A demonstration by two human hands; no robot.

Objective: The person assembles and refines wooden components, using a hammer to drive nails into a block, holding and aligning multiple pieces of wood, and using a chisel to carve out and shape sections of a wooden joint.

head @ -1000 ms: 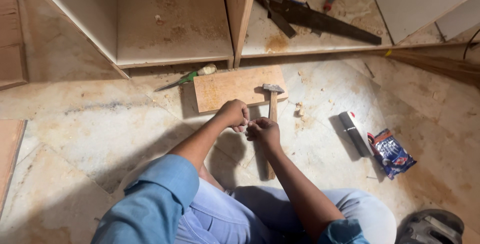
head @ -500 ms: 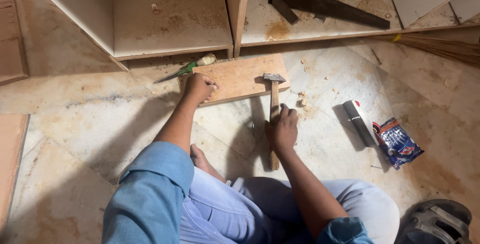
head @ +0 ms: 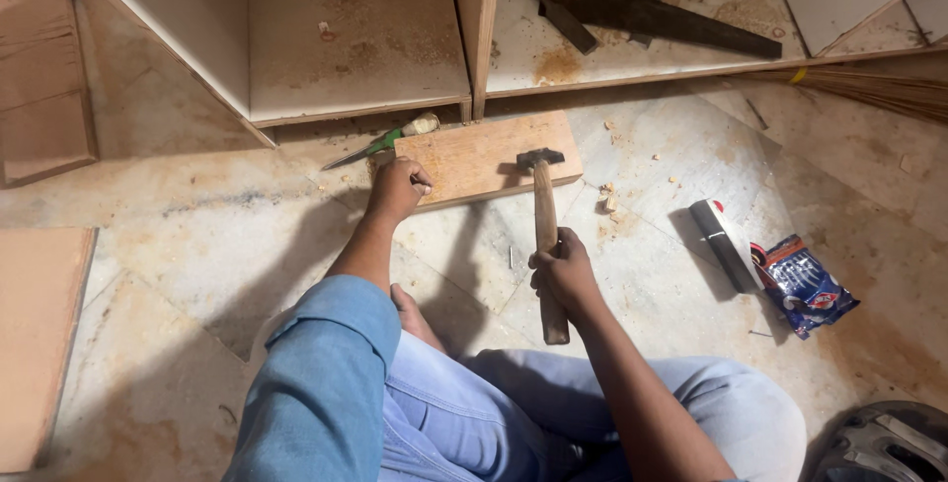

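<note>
A short wooden block (head: 489, 154) lies on the stone floor in front of me. My left hand (head: 397, 187) rests on the block's near left corner, fingers pinched together on something too small to make out. My right hand (head: 563, 267) grips the wooden handle of a hammer (head: 544, 220); its steel head sits over the block's right part. A green-handled screwdriver (head: 380, 144) lies just beyond the block's left end.
An open wooden cabinet (head: 355, 38) with an upright divider (head: 478, 18) stands behind the block, with a hand saw (head: 642, 13) inside. A dark flat bar (head: 723, 242) and a blue packet (head: 802, 284) lie right. Boards (head: 39, 334) lie left. A sandal (head: 879, 442) shows lower right.
My left hand moved from beside my right hand out to the block's left corner. My right hand slid down the hammer handle, and the hammer head now sits over the block.
</note>
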